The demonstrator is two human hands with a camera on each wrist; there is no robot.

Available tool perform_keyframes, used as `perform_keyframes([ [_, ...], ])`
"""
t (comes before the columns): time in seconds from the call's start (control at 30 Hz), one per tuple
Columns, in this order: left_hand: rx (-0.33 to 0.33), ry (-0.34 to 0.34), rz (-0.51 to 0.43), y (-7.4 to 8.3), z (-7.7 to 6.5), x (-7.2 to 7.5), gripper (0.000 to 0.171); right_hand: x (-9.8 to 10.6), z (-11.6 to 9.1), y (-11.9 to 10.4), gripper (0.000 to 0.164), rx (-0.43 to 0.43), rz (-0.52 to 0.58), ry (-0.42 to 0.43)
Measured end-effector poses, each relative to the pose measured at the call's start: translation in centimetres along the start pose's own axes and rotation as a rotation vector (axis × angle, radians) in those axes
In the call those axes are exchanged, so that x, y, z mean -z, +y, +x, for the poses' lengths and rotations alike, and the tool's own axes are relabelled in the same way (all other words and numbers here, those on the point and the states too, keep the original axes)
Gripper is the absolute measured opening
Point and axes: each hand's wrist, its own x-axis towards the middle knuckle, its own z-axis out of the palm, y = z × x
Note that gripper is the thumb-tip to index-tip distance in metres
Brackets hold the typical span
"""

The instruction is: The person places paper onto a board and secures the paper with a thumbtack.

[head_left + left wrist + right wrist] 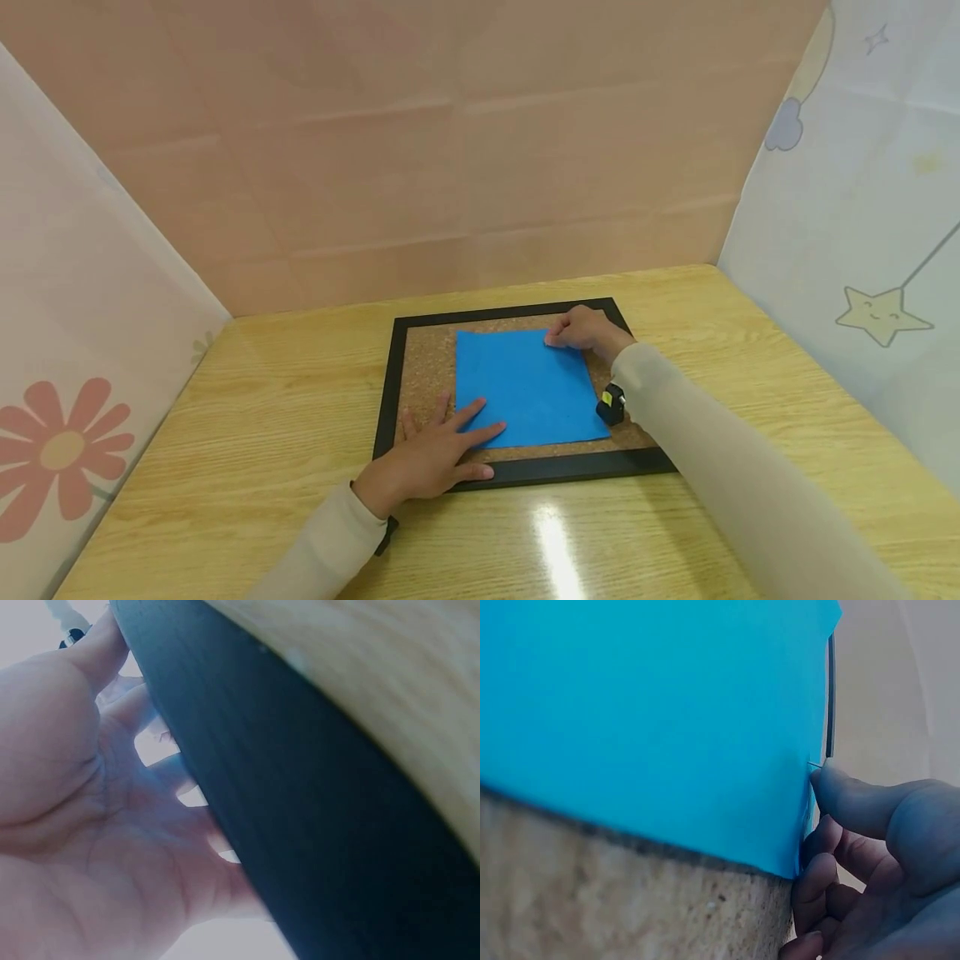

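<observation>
A blue sheet of paper [521,387] lies on a cork board [426,367] with a black frame. My left hand [429,457] is spread flat, two fingertips on the sheet's lower left part, the thumb over the near frame edge. At the sheet's far right corner, my right hand [587,328] pinches a pin. In the right wrist view the thin metal shaft of the pin [814,764] shows between the thumb tip and the blue paper; its head is hidden by the fingers.
The board rests on a light wooden table [285,400]. Behind stands a plain pinkish-brown backdrop [465,167], with patterned white sheets at left and right. A small black camera [611,404] sits at the right wrist.
</observation>
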Motion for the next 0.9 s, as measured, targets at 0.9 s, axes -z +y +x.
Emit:
perform_keyframes([
  [0.9, 0.0, -0.007, 0.005, 0.59, -0.16, 0.52, 0.06, -0.55, -0.02, -0.32, 0.019, -0.015, 0.009, 0.015],
])
